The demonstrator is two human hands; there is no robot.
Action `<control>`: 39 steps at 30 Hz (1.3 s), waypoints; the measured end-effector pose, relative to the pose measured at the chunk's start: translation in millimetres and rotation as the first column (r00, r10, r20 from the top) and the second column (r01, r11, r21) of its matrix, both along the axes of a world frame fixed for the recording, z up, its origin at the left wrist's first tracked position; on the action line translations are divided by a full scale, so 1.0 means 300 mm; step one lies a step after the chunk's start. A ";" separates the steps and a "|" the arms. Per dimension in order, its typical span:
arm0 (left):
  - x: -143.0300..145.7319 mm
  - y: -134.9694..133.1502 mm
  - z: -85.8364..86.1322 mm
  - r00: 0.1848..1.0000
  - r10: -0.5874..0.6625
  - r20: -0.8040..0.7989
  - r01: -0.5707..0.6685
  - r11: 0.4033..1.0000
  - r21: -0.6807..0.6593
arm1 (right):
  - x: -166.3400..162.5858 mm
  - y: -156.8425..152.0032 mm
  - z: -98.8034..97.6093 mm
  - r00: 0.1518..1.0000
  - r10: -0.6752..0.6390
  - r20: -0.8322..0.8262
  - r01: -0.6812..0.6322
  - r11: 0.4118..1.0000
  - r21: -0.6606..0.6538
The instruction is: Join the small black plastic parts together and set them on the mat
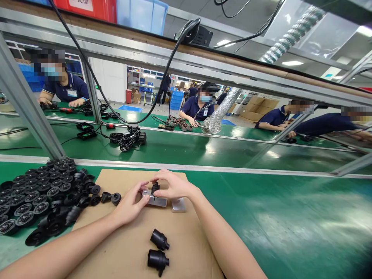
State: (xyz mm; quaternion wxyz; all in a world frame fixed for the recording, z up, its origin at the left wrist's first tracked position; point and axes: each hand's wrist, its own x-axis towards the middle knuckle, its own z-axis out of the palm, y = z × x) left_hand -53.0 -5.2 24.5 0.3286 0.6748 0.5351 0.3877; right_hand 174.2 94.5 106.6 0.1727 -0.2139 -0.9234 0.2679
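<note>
My left hand [130, 203] and my right hand [172, 185] meet over a small metal block [157, 200] that lies on a brown cardboard sheet [128, 248]. A small black plastic part [155, 187] stands on the block, pinched between the fingertips of both hands. A second metal block [178, 205] lies just right of the first. Two assembled black parts [159, 239] [157, 260] rest on the cardboard nearer to me. Two loose black pieces [112, 198] lie just left of my left hand.
A heap of several black round parts [37, 193] covers the green mat [290, 221] at my left. Beyond a metal rail runs a green conveyor [203, 147] with coiled black cables [128, 138]. Several other people in dark blue shirts [62, 87] work across it. A slanted aluminium post [26, 104] stands far left.
</note>
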 end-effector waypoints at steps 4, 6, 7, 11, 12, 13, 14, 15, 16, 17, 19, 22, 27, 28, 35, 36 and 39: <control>0.002 -0.002 0.002 1.000 0.004 0.005 -0.003 1.000 -0.004 | -0.002 0.001 -0.005 1.000 0.008 -0.016 -0.008 1.000 0.017; 0.004 -0.003 0.001 1.000 0.006 0.009 -0.006 1.000 -0.005 | -0.011 -0.005 -0.003 1.000 0.005 -0.007 -0.005 1.000 0.022; 0.004 -0.004 0.001 1.000 0.008 0.010 -0.008 1.000 -0.005 | -0.016 -0.009 -0.002 1.000 0.003 0.000 -0.003 1.000 0.023; 0.007 -0.007 0.000 1.000 0.002 0.006 -0.002 1.000 0.005 | -0.025 -0.022 0.015 0.999 0.005 0.037 -0.006 1.000 0.017; 0.009 -0.009 0.000 1.000 0.004 0.002 -0.004 1.000 0.009 | -0.018 -0.025 0.023 0.999 0.007 0.039 -0.007 1.000 0.014; 0.010 -0.010 0.000 1.000 0.006 0.002 -0.006 1.000 0.014 | -0.007 -0.029 0.034 0.999 -0.001 0.041 0.000 1.000 0.009; 0.012 -0.011 -0.002 1.000 0.009 0.009 -0.010 1.000 0.018 | 0.009 -0.032 0.045 0.998 -0.024 0.051 0.024 1.000 0.000; 0.014 -0.012 -0.006 1.000 0.012 0.024 -0.012 1.000 0.021 | 0.029 -0.036 0.056 0.995 -0.063 0.080 0.064 0.998 -0.012; 0.016 -0.012 -0.011 0.999 0.013 0.043 -0.014 1.000 0.023 | 0.051 -0.039 0.065 0.983 -0.116 0.144 0.121 0.992 -0.027; 0.017 -0.012 -0.018 0.998 0.017 0.062 -0.019 0.999 0.027 | 0.072 -0.043 0.070 0.956 -0.168 0.239 0.183 0.982 -0.042; 0.019 -0.007 -0.035 0.997 0.032 0.071 -0.035 0.998 0.046 | 0.107 -0.046 0.067 0.862 -0.233 0.451 0.285 0.957 -0.049; 0.019 0.002 -0.051 0.998 0.062 0.028 -0.064 0.994 0.089 | 0.124 -0.039 0.032 0.764 -0.261 0.590 0.333 0.943 -0.014; 0.018 -0.001 -0.034 0.997 0.075 -0.014 -0.073 0.990 0.124 | 0.112 -0.003 -0.004 0.777 -0.363 0.515 0.396 0.917 0.050; 0.019 -0.004 -0.028 0.997 0.076 -0.021 -0.072 0.990 0.125 | 0.114 0.003 -0.004 0.785 -0.356 0.508 0.389 0.920 0.043; 0.021 -0.011 -0.027 0.998 0.065 -0.027 -0.061 0.990 0.130 | 0.137 0.036 -0.023 0.748 -0.346 0.566 0.392 0.919 0.043; 0.021 -0.011 -0.031 0.998 0.065 -0.026 -0.061 0.989 0.132 | 0.137 0.040 -0.023 0.745 -0.351 0.567 0.396 0.917 0.047; 0.021 -0.011 -0.036 0.997 0.068 -0.025 -0.064 0.989 0.134 | 0.138 0.041 0.002 0.765 -0.376 0.523 0.399 0.914 0.072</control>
